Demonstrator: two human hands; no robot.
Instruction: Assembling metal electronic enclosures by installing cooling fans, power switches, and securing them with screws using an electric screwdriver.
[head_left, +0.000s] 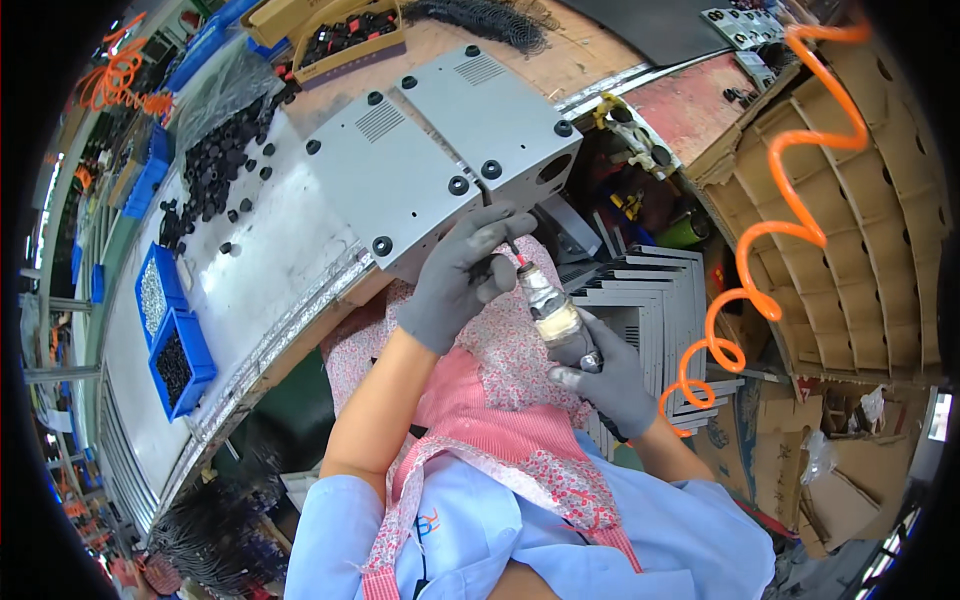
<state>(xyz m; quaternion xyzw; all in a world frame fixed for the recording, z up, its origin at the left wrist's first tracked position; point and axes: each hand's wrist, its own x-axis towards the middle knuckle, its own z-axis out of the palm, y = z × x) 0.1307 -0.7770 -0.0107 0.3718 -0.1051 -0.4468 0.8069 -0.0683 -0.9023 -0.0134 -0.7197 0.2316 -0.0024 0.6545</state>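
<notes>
A long tabletop [275,210], its near edge trimmed in metal, curves across the left and upper part of the view. At the right stands a brown cardboard divider piece [850,190] with a grid of cells. Two pale grey metal cases [485,112] lie side by side at the near edge of the tabletop, a narrow gap between them, black round feet [381,246] facing up. Right of the person, grey bent metal panels [665,290] are nested together. An orange coiled hose [765,228] hangs down toward the right forearm. On the left, two blue bins [190,392] sit touching, one holding light small parts, the other black ones. The gloved right hand [612,378] is wrapped around the power screwdriver [549,312], which is in front of the apron, just off the cases' near side, its nose angled up toward them. The gloved left hand [457,270] has its fingers bent beside the driver's slim bit [514,246]; whether they pinch it, I cannot tell. Loose black caps [215,165] are scattered beyond the bins.
</notes>
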